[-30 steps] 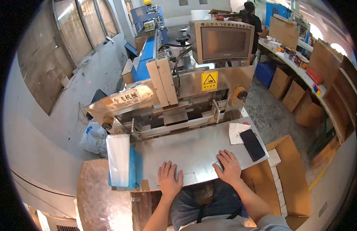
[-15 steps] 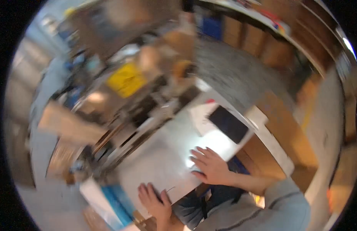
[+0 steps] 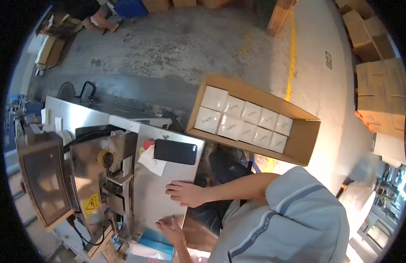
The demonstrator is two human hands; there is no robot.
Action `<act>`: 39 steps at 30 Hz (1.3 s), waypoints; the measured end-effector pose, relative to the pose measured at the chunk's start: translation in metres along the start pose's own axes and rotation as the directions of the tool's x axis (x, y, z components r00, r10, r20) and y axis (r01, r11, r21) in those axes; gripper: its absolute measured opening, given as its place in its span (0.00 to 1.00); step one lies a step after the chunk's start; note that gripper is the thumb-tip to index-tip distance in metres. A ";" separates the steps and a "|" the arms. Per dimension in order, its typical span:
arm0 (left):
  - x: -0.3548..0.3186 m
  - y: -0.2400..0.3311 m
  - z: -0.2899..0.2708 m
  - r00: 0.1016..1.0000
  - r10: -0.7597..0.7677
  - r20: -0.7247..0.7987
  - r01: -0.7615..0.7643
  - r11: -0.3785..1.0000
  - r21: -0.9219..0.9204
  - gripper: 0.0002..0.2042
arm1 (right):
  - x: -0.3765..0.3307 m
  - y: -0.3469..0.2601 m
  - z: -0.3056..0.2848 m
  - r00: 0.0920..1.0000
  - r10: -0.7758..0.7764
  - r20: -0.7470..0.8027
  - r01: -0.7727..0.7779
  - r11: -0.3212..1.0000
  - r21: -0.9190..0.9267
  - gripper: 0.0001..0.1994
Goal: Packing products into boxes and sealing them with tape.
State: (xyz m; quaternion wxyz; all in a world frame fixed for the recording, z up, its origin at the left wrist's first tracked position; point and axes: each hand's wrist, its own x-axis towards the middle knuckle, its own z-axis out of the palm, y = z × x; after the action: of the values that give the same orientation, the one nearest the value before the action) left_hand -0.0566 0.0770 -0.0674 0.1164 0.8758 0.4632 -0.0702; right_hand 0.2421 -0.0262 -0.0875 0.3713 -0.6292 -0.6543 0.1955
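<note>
Hand (image 3: 185, 193) flat on steel table (image 3: 157, 199)

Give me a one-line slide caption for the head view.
Both hands rest flat on a steel machine table, right hand near a dark phone, left hand by a blue-edged stack; open carton of white packs alongside.

A steel table (image 3: 161, 193) carries a black phone (image 3: 175, 151); a paper slip (image 3: 152, 160) lies partly beneath the phone, a red button (image 3: 147, 143) just beside it.
</note>
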 end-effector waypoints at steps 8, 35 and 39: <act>0.042 -0.025 0.019 0.953 0.071 0.295 -0.045 0.995 -0.094 0.30 | -0.112 -0.003 -0.037 0.866 0.405 0.294 -0.500 0.717 0.486 0.16; -0.347 0.344 0.032 0.940 -0.292 0.176 0.314 0.538 -0.782 0.12 | -0.439 0.005 -0.107 0.726 0.479 0.494 -0.528 0.848 -0.047 0.14; -0.532 0.375 0.098 0.807 -0.489 0.331 0.525 0.337 -0.781 0.17 | -0.521 -0.030 -0.138 0.727 0.417 0.546 -0.446 0.891 -0.087 0.15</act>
State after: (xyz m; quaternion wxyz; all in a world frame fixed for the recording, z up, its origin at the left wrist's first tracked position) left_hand -0.0459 -0.5762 0.0132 0.5065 0.5145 0.6823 0.1150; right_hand 0.2878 -0.5635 -0.1013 0.1271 -0.6709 -0.5634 0.4652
